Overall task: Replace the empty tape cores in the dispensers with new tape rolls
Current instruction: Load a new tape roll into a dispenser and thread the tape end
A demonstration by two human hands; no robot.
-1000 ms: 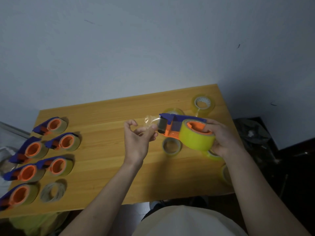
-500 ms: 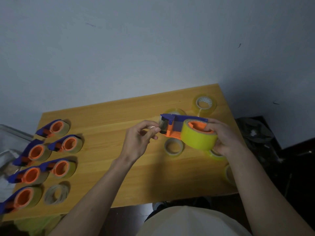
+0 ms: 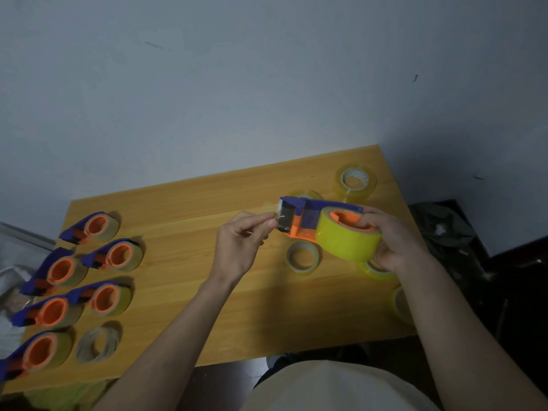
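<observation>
Wooden counter against grey wall (dim rm). Right hand grips dispenser w/ tape roll; left hand pinches its front end.

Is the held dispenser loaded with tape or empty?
Loaded: a full yellow tape roll sits on the blue-and-orange plastic dispenser's orange hub.

I hold the dispenser above the table, right of its middle, my right hand at the tape roll seated in it and my left hand at its other end. Below it on the table lies a loose roll; another roll lies behind it near the far right corner. Six loaded dispensers lie along the left side, an empty core near the front one.
</observation>
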